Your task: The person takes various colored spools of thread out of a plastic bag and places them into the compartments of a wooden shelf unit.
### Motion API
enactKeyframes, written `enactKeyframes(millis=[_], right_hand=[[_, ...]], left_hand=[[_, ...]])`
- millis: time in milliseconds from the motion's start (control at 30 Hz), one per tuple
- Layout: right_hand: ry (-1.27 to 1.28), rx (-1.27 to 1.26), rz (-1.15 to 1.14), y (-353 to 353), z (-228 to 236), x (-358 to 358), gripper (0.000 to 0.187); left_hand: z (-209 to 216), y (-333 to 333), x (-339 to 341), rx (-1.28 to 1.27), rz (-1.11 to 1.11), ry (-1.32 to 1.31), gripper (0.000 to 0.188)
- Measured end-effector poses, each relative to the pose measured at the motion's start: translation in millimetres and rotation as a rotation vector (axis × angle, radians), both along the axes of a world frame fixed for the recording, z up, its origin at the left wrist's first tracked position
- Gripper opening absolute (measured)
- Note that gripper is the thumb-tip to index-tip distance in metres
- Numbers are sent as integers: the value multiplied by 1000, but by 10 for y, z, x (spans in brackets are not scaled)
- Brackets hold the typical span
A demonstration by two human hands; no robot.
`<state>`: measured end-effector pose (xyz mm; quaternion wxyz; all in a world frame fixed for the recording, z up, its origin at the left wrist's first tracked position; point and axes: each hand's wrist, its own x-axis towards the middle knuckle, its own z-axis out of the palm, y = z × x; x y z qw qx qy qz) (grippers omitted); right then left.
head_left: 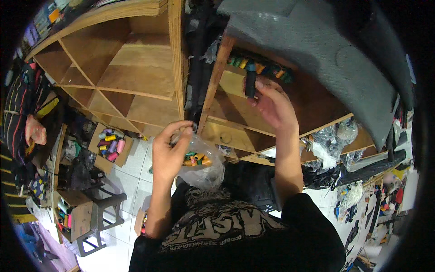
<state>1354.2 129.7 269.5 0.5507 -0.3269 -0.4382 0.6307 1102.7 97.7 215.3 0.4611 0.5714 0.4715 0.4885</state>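
Observation:
My left hand (167,154) pinches the rim of a clear plastic bag (212,174), which hangs in front of my body. Inside the bag lie several small thread spools (197,159), mostly yellow, orange and green. Raised into the right wooden shelf (230,108), my right hand (274,105) has its fingers closed around a dark thread spool (250,82), held upright. Just beyond that spool, a row of colored thread spools (263,69) lines the back of the same compartment. The curled palm hides part of my right fingers.
A wooden shelf (145,72) with bare compartments stands on the left. Dark grey fabric (312,41) drapes over the right shelf. On the tiled floor sit a cardboard box (105,164) of larger spools and a grey stool (106,206). Plastic bags (333,136) crowd the lower right shelf.

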Motion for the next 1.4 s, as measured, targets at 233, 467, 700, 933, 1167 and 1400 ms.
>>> enactKeyframes(millis=[233, 467, 700, 933, 1167, 1400], right_hand=[[-718, -253, -1003, 552, -1182, 1581, 28], [-1350, 31, -1246, 1506, -2170, 2417, 41], [-1413, 7, -1140, 1830, -2127, 2307, 43], [-1425, -9, -1151, 1795, -2108, 2554, 42], [-1577, -99, -1056, 1843, -2095, 2530, 44], [-231, -281, -863, 1090, -1342, 1563, 20]], left_hand=[[-363, -117, -23, -99, 87, -117, 15], [-369, -240, -63, -341, 154, -199, 15], [-469, -379, -205, -403, 279, -188, 16], [-565, -407, -196, -405, 320, -187, 15], [-579, -379, -230, -409, 339, -223, 16], [-520, -332, -168, -401, 296, -211, 18]])
